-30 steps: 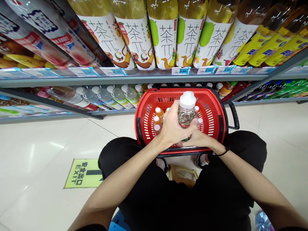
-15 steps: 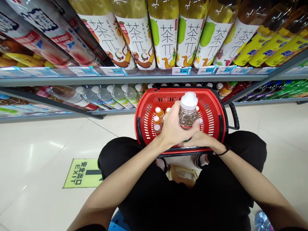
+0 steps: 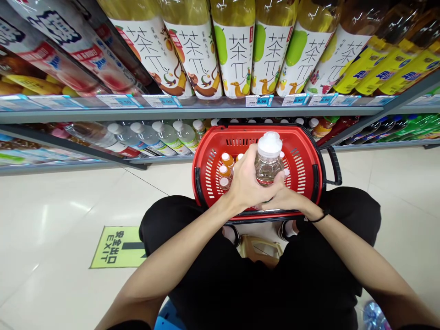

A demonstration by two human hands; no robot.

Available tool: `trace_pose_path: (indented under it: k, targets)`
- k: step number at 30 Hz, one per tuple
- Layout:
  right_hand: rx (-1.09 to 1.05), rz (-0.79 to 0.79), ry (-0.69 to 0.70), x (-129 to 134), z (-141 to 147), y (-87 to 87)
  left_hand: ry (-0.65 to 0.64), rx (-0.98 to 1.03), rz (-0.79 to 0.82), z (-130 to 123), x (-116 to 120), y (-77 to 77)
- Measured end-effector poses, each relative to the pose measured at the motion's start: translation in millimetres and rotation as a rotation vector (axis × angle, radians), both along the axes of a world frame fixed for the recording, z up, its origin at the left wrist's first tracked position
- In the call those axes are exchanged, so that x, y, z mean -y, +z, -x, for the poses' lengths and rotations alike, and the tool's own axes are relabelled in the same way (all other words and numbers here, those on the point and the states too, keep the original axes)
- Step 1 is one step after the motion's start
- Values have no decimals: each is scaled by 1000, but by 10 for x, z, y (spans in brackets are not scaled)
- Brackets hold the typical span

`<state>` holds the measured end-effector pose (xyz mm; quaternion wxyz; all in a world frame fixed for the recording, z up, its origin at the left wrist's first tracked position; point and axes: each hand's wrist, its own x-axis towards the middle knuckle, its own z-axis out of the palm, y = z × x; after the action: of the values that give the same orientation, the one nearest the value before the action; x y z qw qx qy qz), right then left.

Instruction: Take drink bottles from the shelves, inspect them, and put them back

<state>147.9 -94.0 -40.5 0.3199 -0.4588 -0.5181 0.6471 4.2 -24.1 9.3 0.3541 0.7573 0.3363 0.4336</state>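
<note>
Held upright in both hands: a clear bottle (image 3: 268,165) with a white cap, raised just above the red basket (image 3: 311,158), neck up so the cap stood free of the fingers. Left hand (image 3: 245,183) wrapped round the near and left side of the body, fingers curled shut on it; right hand (image 3: 287,197) cupped low on the right side, near the base, bearing the weight from below. Inside the basket, to the left of the bottle, small orange-capped bottles (image 3: 225,169) standing close together, caps up, packed so none could tip. Basket rested on the floor against the bottom shelf (image 3: 165,160), black handle (image 3: 334,166) swung out to its right, leaving the mouth open. Beyond the basket, above it, big tea bottles (image 3: 237,50) in a row, labels outward. Left of the basket, on the floor, a green exit sign (image 3: 118,247).
</note>
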Motion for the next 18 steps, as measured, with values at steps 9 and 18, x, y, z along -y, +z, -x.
trace_pose_path:
  k: [9, 18]
  targets:
    - [-16, -3, 5, 1, -5, -35, 9, -7, -4, -5, 10, 3]
    - [-8, -20, -4, 9, -7, -81, 4, -10, -8, -2, 8, 3]
